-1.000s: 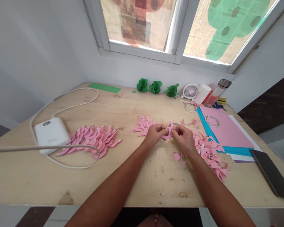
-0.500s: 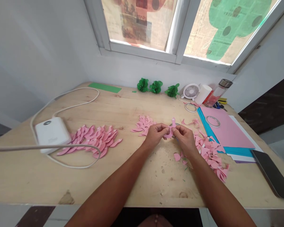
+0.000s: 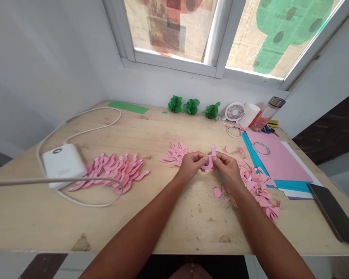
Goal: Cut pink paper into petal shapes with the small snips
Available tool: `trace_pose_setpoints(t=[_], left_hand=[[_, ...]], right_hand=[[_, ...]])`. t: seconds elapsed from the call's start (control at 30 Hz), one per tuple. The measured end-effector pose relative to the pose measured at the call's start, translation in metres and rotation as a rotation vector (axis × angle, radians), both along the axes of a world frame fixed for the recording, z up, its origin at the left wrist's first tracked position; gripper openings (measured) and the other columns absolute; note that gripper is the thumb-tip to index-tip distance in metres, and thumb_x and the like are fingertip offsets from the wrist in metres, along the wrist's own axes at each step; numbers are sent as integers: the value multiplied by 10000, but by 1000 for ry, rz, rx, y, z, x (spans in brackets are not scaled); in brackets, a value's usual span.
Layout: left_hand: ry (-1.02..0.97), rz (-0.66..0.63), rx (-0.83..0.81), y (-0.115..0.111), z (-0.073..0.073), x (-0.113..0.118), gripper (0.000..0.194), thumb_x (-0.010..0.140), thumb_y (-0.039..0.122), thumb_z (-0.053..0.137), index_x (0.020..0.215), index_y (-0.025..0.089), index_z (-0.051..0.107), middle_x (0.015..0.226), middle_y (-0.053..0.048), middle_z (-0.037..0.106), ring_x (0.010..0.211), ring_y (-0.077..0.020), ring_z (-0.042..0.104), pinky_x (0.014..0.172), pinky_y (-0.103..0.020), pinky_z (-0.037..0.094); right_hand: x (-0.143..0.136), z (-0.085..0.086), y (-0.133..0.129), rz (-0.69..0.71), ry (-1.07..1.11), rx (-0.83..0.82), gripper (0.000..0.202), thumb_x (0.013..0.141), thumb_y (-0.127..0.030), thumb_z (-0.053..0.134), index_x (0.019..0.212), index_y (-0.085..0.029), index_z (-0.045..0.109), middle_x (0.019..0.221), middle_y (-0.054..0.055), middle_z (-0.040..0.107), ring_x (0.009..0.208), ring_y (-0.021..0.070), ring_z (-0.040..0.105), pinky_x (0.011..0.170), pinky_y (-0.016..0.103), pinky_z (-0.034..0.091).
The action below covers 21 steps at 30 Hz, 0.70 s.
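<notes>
Between my two hands is a small curved pink paper piece [image 3: 208, 166], with a narrow strip standing up above the fingertips. My left hand [image 3: 192, 163] pinches its left side between thumb and finger. On the other side, my right hand [image 3: 225, 164] pinches the same piece. A ring-shaped tape roll [image 3: 218, 152] is partly hidden behind my right hand. Just left of my left hand lies a small heap of pink paper cutouts [image 3: 176, 152]. Pink paper scraps [image 3: 258, 190] are strewn beside and under my right forearm.
A larger heap of pink cutouts [image 3: 119, 170] lies left, by a white power bank [image 3: 64, 164] with a looping cable. Green paper shapes [image 3: 191, 106] and a small fan [image 3: 235, 112] stand at the back. Coloured sheets [image 3: 282, 159] and a phone [image 3: 334, 213] lie right.
Both hands stay in nearly the same place, still pinching the pink paper piece. Its curved lower part shows slightly more now.
</notes>
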<state>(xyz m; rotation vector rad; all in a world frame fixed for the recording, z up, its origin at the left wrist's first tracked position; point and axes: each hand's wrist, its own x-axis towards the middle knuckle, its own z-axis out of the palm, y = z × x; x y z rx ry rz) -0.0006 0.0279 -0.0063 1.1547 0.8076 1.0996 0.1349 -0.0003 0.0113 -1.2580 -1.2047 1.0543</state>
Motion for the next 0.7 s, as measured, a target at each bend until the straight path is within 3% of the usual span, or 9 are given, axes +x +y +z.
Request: trace_pose_setpoints(t=[0.43,0.7], left_hand=[[-2,17,-7,-1,3,1,213,650,346,660,655,133,646,600,-18,602,568,-106,542,480,-205,465],[-58,-30,-57,-2,4,1,186,637,308,675,636,131,618,599,-8,594,551,-97,536,472,-204,457]], right_hand=[[3,-6,2,4,-67,33,271,719,-426,613,728,-155,616,618,1,562,553,115,482,516,227,375],[2,-12,5,-76,-185,95,262,716,-410,603,634,-166,556,542,-32,472,486,92,398,450,219,288]])
